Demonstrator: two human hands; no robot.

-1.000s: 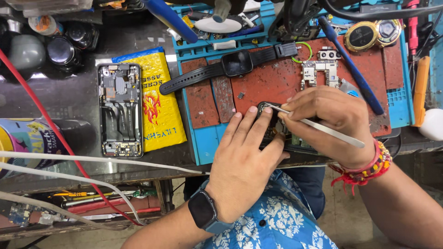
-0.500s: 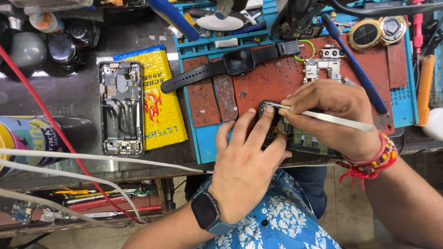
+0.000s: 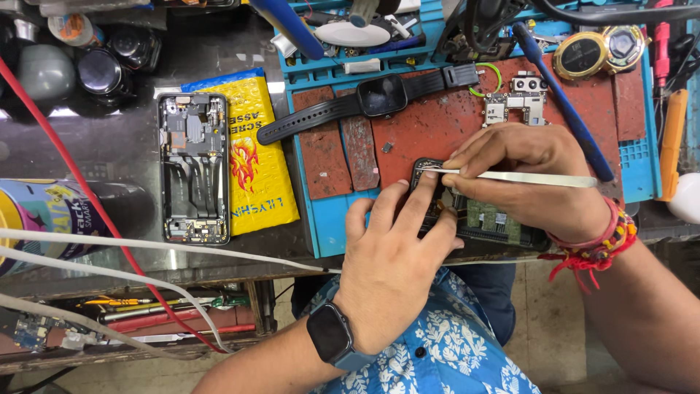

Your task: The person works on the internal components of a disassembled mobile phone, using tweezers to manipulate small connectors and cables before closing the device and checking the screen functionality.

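On the red mat [image 3: 437,124], your left hand [image 3: 394,255] presses flat on the opened phone [image 3: 496,222]; your right hand [image 3: 532,182] fingers pinch tweezers [image 3: 525,177] closed.

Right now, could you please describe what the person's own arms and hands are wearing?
The left hand has a dark smartwatch with a grey-blue strap at the wrist. The right hand has beaded bracelets in red, yellow and green, with loose red thread ends. Both forearms are bare, no gloves or rings visible.

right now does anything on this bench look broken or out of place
Nothing spilled. The phone left of the mat lies opened with its insides bare, and a loose circuit board sits beyond the right hand, which holds tweezers.
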